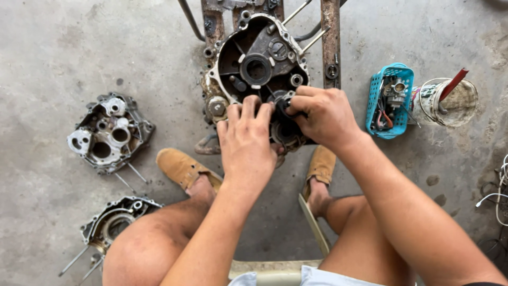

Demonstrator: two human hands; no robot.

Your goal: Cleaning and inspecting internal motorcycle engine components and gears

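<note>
A dark, oily engine crankcase half [259, 58] rests on a rusty metal stand [330, 42] in front of me. My left hand [246, 140] lies flat on its lower part, fingers pointing up toward the round bearing hole. My right hand [325, 116] pinches a small dark round part [283, 103] at the case's lower middle. What lies under the palms is hidden.
A grey crankcase cover [108, 132] lies on the concrete floor at left, another case piece [114, 222] with long studs near my left knee. At right stand a blue plastic basket [375, 98] holding a carburettor and a dirty white bucket [450, 103]. My feet wear tan sandals [180, 167].
</note>
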